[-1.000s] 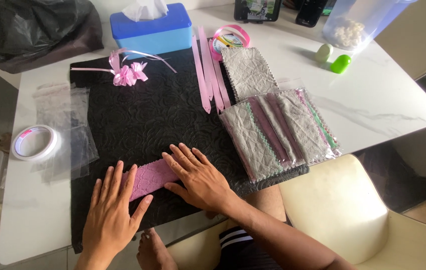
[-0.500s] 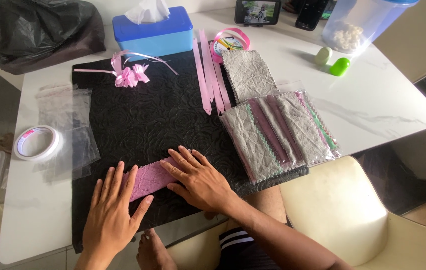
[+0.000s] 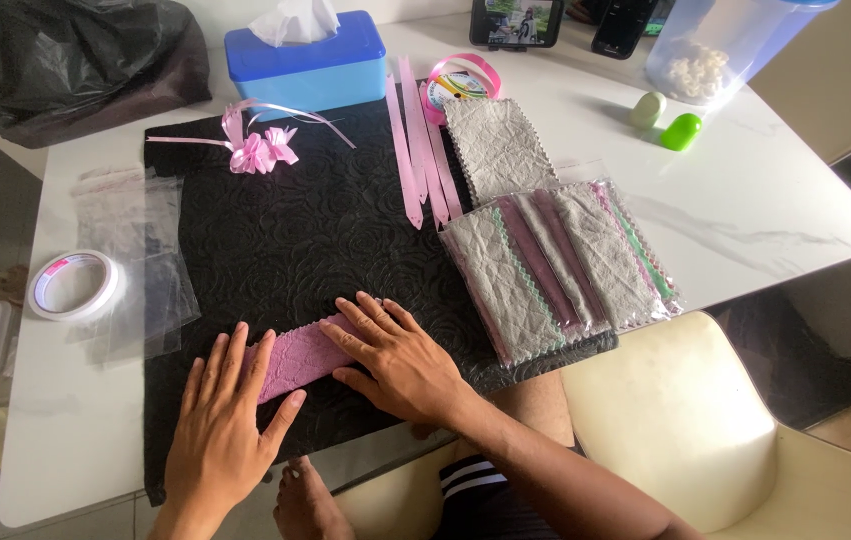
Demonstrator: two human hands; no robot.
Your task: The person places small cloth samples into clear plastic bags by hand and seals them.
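Both hands lay flat on a pink embossed cloth strip (image 3: 295, 352) near the front edge of the black embossed mat (image 3: 275, 240). The left hand (image 3: 223, 420) covered the strip's left end, fingers spread, palm down; grip wide, pressing rather than grasping. The right hand (image 3: 400, 355) covered the right end, fingers extended; grip likewise wide, nothing pinched. Only the strip's middle showed between the hands, so its full length could not be read.

Partly hidden or cut off: the black plastic bag (image 3: 75, 60) at top left ran out of frame. The clear plastic container (image 3: 725, 45) at top right was cropped at its lid; small white things inside, too indistinct to identify. Two dark devices at the top edge were cut off. The clear sleeves (image 3: 135, 260) left of the mat were hard to trace against the surface.

The white tabletop (image 3: 765, 210), faintly marbled, also carried a blue tissue box (image 3: 307, 60), a pink ribbon bow (image 3: 257, 150), loose pink ribbon strips (image 3: 415, 150), a ribbon roll (image 3: 460, 85), a grey cloth (image 3: 495, 150), a packet of grey and pink cloths (image 3: 555, 265), a tape roll (image 3: 73, 285), and two small green objects (image 3: 665, 120). A cream chair (image 3: 685, 420) stood at lower right; the person's bare foot (image 3: 305, 505) showed beneath the table edge.
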